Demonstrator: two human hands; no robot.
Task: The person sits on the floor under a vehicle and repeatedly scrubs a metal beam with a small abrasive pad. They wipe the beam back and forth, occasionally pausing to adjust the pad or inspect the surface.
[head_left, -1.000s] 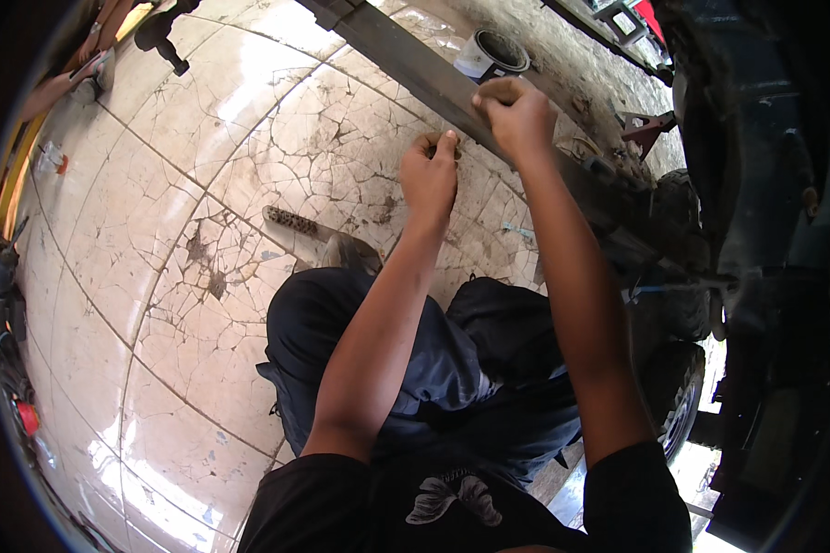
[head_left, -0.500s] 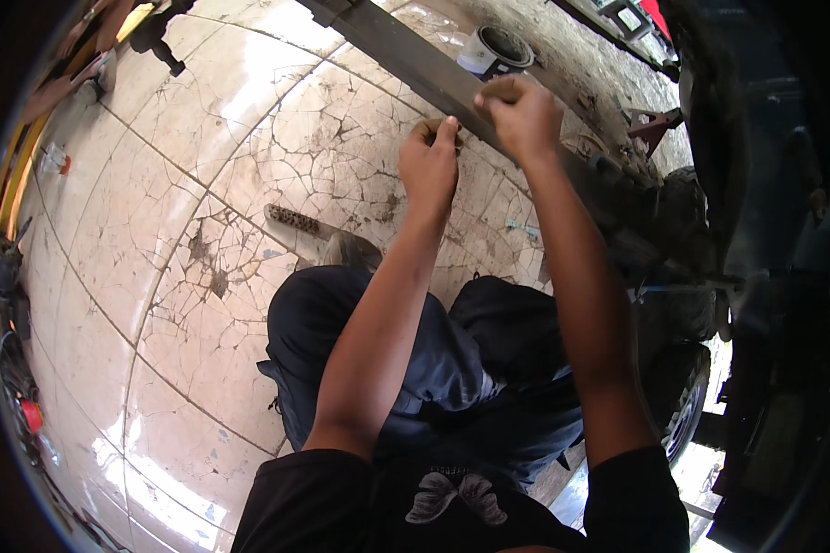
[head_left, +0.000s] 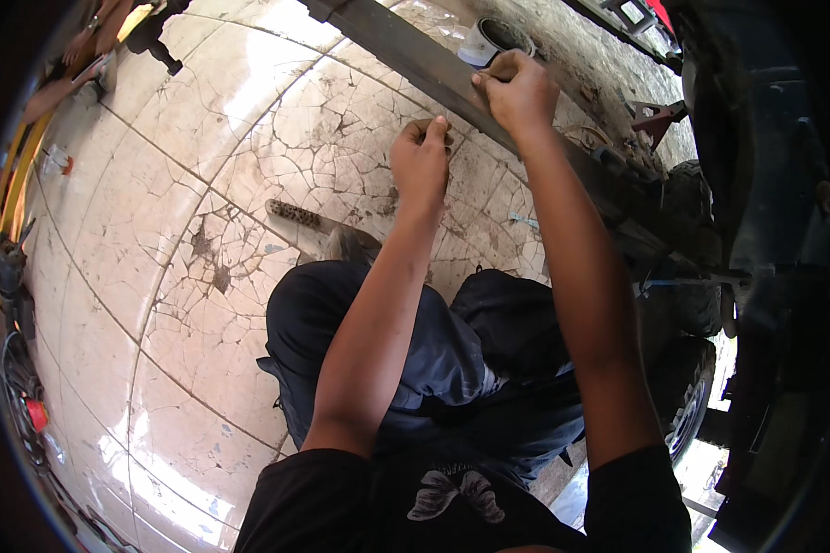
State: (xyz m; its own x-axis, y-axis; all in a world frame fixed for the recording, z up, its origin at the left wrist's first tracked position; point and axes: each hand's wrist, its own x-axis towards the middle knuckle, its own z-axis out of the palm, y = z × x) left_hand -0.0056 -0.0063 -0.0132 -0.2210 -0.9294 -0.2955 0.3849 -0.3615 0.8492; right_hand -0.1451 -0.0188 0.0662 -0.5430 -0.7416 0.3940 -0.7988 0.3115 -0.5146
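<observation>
Floor (head_left: 203, 138) of cracked pale tiles filled most of the view, curving with the lens, and a dark vehicle body (head_left: 765, 184) with a tyre (head_left: 687, 415) below it stood along the right edge. A long dark metal bar (head_left: 406, 51) ran slantwise from the top centre down toward the right, lying on or just above the floor; which could not be told. The person crouched before it in dark trousers (head_left: 433, 359) and a black shirt (head_left: 461, 498), both bare forearms reaching up from the lower edge. The right hand (head_left: 518, 92) lay on the bar's near edge, its fingers curled tight and pinching a small brownish piece, too small to make out, against the metal. The left hand (head_left: 421, 161) hovered over the tiles just beside the bar, near the right hand but apart from it, its fingers bent inward and pinching another small dark piece between thumb and fingertips; what that piece was could not be told. A white pot (head_left: 493, 39) with a dark inside stood on the floor just beyond the bar, behind the right hand. A wire brush (head_left: 297, 216) lay flat on the tiles left of the left forearm, near the knee. A reddish metal stand (head_left: 657, 118) sat right of the bar, close to the vehicle.
</observation>
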